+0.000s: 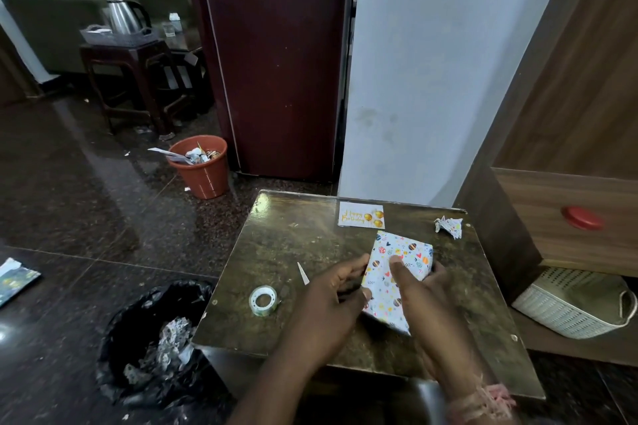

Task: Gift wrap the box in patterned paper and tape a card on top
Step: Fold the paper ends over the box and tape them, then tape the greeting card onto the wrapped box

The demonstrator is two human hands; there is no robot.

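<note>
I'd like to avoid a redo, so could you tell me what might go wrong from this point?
Both the left hand and right hand hold the wrapped box, so reaching for the tape roll may let folds spring open. The birthday card lies near the table's far edge and could be pushed off.

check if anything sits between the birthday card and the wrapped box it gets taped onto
Nothing visible does. The birthday card lies just beyond the wrapped box with only bare table between them. Both hands hold the box: left hand, right hand.
</note>
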